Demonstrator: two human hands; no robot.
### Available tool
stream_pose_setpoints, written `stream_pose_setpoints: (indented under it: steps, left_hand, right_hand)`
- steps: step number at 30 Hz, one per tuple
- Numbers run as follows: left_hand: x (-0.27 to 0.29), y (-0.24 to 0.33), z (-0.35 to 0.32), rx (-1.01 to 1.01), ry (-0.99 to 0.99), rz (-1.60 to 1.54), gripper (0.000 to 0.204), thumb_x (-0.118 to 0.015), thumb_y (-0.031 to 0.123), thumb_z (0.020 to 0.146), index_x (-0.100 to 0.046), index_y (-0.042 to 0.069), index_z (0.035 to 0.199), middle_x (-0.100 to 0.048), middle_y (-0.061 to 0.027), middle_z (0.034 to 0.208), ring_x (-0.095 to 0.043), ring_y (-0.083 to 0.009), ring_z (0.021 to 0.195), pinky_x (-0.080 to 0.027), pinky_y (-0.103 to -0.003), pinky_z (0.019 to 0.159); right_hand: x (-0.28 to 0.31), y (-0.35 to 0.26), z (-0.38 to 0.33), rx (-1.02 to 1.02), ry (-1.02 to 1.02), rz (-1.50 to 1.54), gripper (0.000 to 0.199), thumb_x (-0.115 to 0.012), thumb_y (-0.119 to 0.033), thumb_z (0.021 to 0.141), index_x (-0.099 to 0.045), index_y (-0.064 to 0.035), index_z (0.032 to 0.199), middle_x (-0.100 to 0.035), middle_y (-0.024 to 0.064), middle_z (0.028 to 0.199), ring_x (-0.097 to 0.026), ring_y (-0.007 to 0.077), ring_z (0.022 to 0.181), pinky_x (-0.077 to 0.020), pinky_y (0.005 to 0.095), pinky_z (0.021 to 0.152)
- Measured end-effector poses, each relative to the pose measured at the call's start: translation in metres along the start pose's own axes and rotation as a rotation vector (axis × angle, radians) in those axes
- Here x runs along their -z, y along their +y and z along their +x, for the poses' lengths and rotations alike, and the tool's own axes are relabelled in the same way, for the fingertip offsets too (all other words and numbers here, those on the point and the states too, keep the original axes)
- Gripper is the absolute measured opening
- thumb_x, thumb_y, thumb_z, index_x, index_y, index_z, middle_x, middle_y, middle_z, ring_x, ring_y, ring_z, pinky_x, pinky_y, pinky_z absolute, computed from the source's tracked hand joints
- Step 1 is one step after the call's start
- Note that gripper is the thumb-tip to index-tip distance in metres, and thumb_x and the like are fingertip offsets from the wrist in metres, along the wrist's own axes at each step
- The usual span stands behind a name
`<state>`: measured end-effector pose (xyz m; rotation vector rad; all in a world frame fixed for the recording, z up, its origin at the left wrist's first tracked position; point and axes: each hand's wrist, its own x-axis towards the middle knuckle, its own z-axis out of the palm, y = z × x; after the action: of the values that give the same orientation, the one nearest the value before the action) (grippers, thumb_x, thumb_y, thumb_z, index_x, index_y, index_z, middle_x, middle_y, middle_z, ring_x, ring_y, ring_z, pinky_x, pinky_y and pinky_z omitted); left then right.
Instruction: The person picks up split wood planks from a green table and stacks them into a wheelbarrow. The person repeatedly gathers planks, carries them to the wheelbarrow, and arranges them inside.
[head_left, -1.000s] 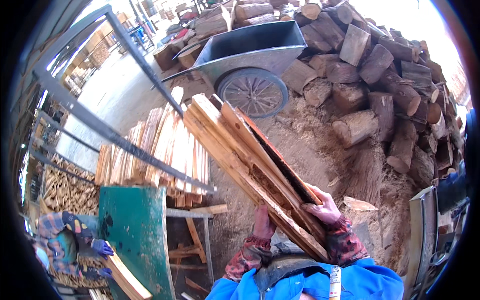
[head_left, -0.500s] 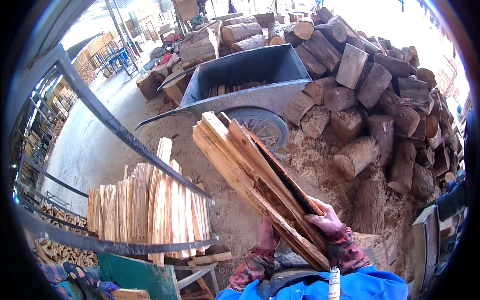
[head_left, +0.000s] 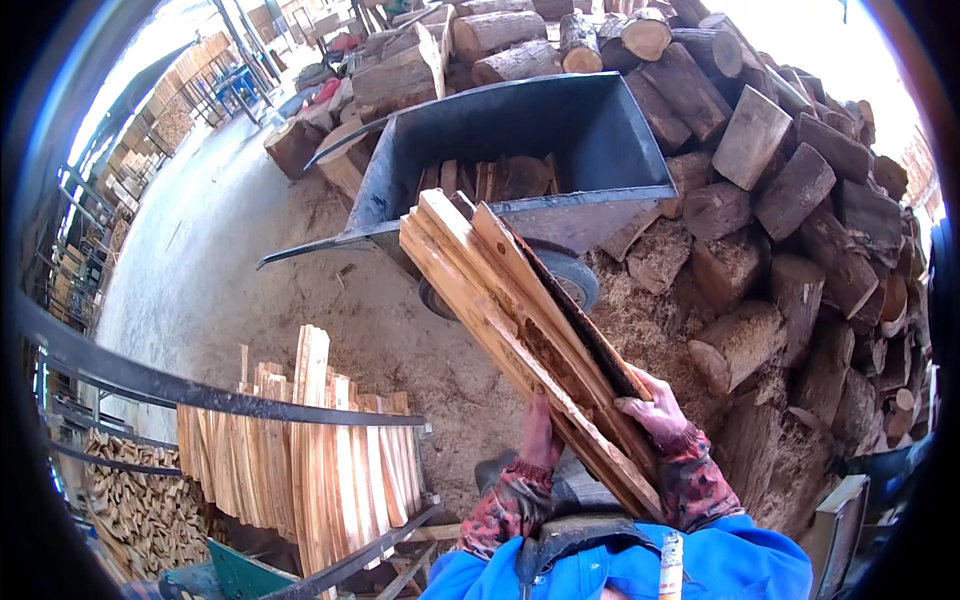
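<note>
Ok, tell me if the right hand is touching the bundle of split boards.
Touching. The head view shows the right hand pressed against the bundle of split boards, fingers over its upper edge.

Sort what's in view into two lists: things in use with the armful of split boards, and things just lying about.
In use:
- bundle of split boards, held in both arms
- left hand under the bundle
- right hand on top
- wheelbarrow, holding similar split pieces

Lying about:
- log pile
- upright planks in rack
- sawdust
</note>
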<state>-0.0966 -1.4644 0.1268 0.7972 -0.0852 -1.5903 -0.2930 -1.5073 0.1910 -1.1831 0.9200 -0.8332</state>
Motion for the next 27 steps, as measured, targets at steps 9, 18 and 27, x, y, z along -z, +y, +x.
stream_pose_setpoints:
  steps: [9,18,27]
  left_hand:
    - [-0.013,0.058,0.135,0.018,0.051,-0.006,0.051,-0.061,0.045,0.096,-0.052,0.004,0.126,-0.064,-0.0079,0.109,-0.066,-0.0230,0.094,-0.059,-0.040,0.082]
    - [-0.023,0.173,0.286,0.168,-0.017,0.087,0.059,-0.060,0.052,0.095,-0.051,0.004,0.128,-0.065,-0.0087,0.106,-0.067,-0.0221,0.088,-0.059,-0.039,0.077]
    - [-0.066,0.298,0.431,0.205,-0.060,0.084,0.069,-0.060,0.059,0.091,-0.051,0.003,0.130,-0.066,-0.0129,0.111,-0.069,-0.0264,0.092,-0.060,-0.042,0.078]
  right_hand:
    - [0.004,-0.023,0.134,-0.112,0.090,-0.019,0.060,-0.067,-0.007,0.084,-0.048,0.0021,0.140,-0.062,0.0071,0.125,-0.055,0.0132,0.113,-0.0418,0.0285,0.101]
    - [-0.037,-0.044,0.289,-0.100,0.250,-0.124,0.055,-0.062,-0.004,0.084,-0.051,0.0027,0.138,-0.063,0.0067,0.122,-0.059,0.0142,0.108,-0.0456,0.0281,0.096]
    - [-0.054,-0.064,0.479,-0.086,0.254,0.045,0.050,-0.066,-0.007,0.091,-0.051,0.0026,0.138,-0.064,0.0053,0.118,-0.060,0.0104,0.102,-0.0494,0.0251,0.090]
